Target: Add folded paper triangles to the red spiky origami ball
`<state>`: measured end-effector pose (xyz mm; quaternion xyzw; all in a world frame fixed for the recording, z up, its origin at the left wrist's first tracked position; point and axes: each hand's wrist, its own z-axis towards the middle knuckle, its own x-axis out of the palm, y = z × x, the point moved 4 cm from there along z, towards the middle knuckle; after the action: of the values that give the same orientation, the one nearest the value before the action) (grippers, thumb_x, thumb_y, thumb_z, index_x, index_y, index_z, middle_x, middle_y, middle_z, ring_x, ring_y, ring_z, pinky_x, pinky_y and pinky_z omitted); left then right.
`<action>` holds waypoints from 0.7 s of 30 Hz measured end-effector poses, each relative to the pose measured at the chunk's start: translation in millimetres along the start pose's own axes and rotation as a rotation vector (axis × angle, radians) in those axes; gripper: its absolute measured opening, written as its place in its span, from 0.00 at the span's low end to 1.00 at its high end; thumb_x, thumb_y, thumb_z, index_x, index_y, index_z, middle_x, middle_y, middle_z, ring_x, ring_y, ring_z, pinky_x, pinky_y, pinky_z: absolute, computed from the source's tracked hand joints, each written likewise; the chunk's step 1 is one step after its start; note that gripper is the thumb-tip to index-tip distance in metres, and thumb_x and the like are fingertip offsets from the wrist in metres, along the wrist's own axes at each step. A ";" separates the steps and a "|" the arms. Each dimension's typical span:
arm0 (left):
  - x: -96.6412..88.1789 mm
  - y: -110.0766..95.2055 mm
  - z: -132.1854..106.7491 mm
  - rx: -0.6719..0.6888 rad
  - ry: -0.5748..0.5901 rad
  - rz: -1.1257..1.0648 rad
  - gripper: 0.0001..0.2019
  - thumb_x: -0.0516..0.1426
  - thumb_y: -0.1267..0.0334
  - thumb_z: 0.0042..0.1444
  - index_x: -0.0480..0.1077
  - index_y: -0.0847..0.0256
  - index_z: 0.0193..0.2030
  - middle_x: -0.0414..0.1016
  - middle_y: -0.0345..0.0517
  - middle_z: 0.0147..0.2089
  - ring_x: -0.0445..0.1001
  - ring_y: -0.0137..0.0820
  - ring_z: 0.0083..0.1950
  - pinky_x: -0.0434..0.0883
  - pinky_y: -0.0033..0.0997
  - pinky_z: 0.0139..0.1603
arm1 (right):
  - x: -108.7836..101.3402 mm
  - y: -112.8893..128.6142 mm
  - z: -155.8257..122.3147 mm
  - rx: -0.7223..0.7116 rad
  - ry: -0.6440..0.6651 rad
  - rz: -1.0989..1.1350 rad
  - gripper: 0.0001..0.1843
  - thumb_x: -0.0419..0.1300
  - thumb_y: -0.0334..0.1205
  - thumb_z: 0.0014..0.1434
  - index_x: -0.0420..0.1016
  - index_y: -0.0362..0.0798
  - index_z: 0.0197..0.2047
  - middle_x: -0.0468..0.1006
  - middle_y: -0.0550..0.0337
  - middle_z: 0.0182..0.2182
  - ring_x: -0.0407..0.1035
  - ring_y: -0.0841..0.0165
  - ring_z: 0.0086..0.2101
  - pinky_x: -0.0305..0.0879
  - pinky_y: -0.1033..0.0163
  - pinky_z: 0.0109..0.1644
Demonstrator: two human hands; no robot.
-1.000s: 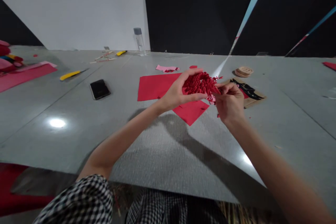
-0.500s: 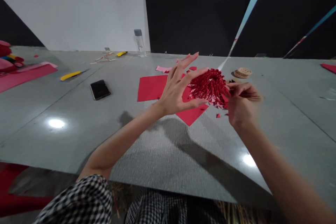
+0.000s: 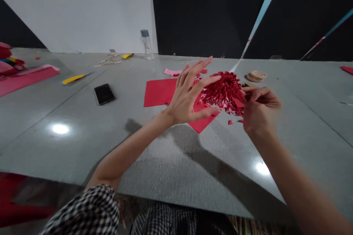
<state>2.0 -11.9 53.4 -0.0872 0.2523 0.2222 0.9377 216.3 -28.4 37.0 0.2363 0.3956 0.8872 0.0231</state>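
A round red paper flower (image 3: 226, 87) with many narrow folded petals is at the middle right, raised over a scatter of cut paper. My right hand (image 3: 260, 108) is closed in a pinch at the flower's right edge; its fingertips are partly hidden. My left hand (image 3: 187, 97) has its fingers spread on the flower's left side, over red paper sheets (image 3: 157, 92), and does not grip it. Red and pink paper scraps (image 3: 230, 122) lie under and around the flower.
A phone (image 3: 104, 94) and a yellow cutter (image 3: 74, 79) lie on the grey table to the left. Farther back are another yellow cutter (image 3: 127, 55) and a clear bottle (image 3: 147, 45). A small stack of round wooden discs (image 3: 256, 76) sits behind my right hand.
The flower and my right hand have shifted slightly to the right. My left hand stays spread in nearly the same place.
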 end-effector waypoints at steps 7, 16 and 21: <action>3.3 -1.4 -1.0 0.064 -0.031 0.108 0.36 0.52 0.31 0.63 0.64 0.47 0.71 0.59 0.56 0.78 0.59 0.50 0.78 0.51 0.62 0.79 | 0.3 -8.3 4.0 0.004 0.013 -0.031 0.11 0.61 0.25 0.40 0.66 0.50 0.19 0.82 0.67 0.29 0.77 0.71 0.33 0.72 0.64 0.38; 11.9 13.3 -5.5 0.023 -0.006 0.094 0.35 0.52 0.31 0.63 0.65 0.47 0.71 0.59 0.54 0.79 0.60 0.50 0.78 0.52 0.63 0.79 | 1.3 -13.8 7.7 0.078 -0.046 0.045 0.12 0.59 0.20 0.35 0.70 0.47 0.18 0.83 0.64 0.26 0.78 0.73 0.31 0.74 0.69 0.37; 8.2 18.9 -6.9 0.009 -0.034 0.052 0.36 0.51 0.32 0.65 0.61 0.51 0.72 0.63 0.58 0.76 0.64 0.49 0.76 0.58 0.60 0.78 | -2.6 -12.0 6.7 -0.040 -0.028 0.003 0.13 0.56 0.19 0.37 0.72 0.48 0.18 0.83 0.66 0.26 0.78 0.75 0.31 0.72 0.70 0.37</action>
<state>-3.3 6.1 42.4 -0.0728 0.2392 0.2468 0.9363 219.8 -16.2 31.2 0.2487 0.3768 0.8917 0.0319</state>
